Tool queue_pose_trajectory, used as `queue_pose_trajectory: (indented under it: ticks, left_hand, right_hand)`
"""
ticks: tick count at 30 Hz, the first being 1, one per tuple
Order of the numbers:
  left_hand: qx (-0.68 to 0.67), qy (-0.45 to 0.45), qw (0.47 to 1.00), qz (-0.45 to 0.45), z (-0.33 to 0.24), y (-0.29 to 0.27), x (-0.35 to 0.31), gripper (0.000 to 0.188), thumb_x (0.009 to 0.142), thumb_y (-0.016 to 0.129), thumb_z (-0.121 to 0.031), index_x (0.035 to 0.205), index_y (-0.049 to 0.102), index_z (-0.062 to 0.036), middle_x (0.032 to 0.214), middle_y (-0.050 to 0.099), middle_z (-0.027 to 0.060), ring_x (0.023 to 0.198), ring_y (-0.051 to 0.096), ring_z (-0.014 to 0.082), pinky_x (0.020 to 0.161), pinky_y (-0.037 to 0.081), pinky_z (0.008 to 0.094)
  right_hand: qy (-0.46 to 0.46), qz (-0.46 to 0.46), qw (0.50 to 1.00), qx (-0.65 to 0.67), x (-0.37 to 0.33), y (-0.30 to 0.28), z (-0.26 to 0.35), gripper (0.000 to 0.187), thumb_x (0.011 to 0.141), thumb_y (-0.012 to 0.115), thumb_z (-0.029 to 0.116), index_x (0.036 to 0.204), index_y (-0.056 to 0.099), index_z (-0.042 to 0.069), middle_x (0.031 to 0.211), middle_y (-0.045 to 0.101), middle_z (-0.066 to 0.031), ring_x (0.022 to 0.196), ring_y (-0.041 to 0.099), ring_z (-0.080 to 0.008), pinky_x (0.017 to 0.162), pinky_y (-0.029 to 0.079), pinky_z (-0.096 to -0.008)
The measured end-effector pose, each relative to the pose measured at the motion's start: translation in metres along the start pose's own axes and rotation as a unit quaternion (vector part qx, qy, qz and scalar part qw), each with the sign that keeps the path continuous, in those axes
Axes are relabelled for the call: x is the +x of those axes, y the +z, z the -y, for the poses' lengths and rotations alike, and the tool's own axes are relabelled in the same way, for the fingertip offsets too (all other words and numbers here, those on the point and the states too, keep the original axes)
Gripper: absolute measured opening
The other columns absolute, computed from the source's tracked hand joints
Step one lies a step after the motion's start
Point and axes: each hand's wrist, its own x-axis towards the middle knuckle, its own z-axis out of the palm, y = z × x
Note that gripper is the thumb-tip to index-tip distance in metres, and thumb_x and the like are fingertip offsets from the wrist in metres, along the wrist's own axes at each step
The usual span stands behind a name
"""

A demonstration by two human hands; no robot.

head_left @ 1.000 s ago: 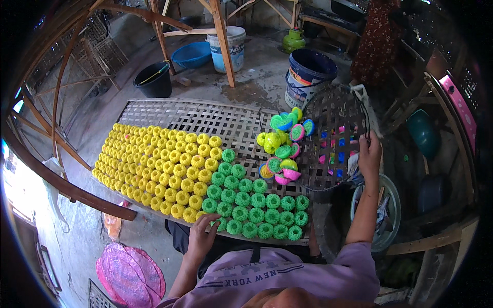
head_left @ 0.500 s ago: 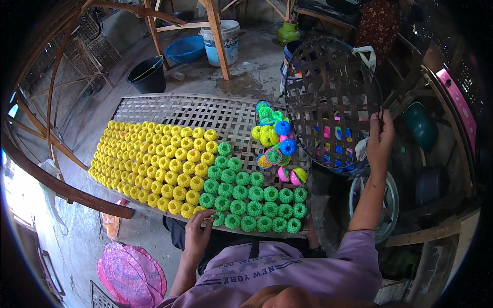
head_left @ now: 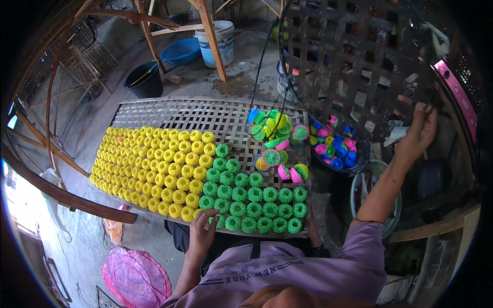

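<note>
My right hand (head_left: 422, 126) is raised at the right, its fingers closed on the lower edge of a dark, loosely woven tray (head_left: 339, 66), which is tilted up and blurred. At the front edge of the woven bamboo rack (head_left: 169, 110), my left hand (head_left: 201, 231) has its fingers curled beside the green noodle-like nests (head_left: 254, 194); what they hold, if anything, is hidden. Rows of yellow nests (head_left: 154, 167) fill the rack's left part. A loose heap of coloured plastic cups (head_left: 269, 126) lies at its right side, some with green strands in them.
Beyond the rack's right edge, a dark basin (head_left: 321, 165) holds many coloured cups, beside a pale round tub (head_left: 393, 205). At the back stand a black bucket (head_left: 144, 81), a blue basin (head_left: 179, 51), a white pail (head_left: 218, 43) and wooden posts (head_left: 213, 38). Pink sheeting (head_left: 136, 277) lies at lower left.
My right hand has moved right and up with the woven tray, uncovering the basin of cups. The heap of cups on the rack has shifted and spread. My left hand stays almost in place.
</note>
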Motion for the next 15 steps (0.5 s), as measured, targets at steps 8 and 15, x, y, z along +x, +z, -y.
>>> queue_pose_trajectory:
  ticks: [8, 15]
  left_hand:
    - [0.002, -0.005, 1.000, -0.008, 0.002, 0.006, 0.002, 0.020, 0.086, 0.065, 0.001, 0.105, 0.066, -0.0030, 0.104, 0.069, 0.0139, 0.100, 0.066, 0.0305, 0.088, 0.051, 0.0372]
    - [0.016, -0.007, 1.000, -0.005, 0.009, 0.010, 0.011, 0.017, 0.086, 0.065, 0.001, 0.103, 0.067, -0.0019, 0.103, 0.069, 0.0144, 0.099, 0.067, 0.0297, 0.088, 0.051, 0.0368]
  right_hand:
    - [0.020, -0.086, 0.996, -0.018, 0.025, -0.052, -0.005, 0.011, 0.098, 0.048, 0.004, 0.098, 0.054, -0.004, 0.096, 0.061, -0.0120, 0.087, 0.069, -0.0217, 0.059, 0.056, -0.0288]
    - [-0.011, -0.207, 0.963, -0.174, 0.006, -0.104, -0.086, 0.014, 0.099, 0.048, 0.006, 0.099, 0.050, -0.007, 0.101, 0.062, -0.0191, 0.084, 0.068, -0.0222, 0.061, 0.060, -0.0302]
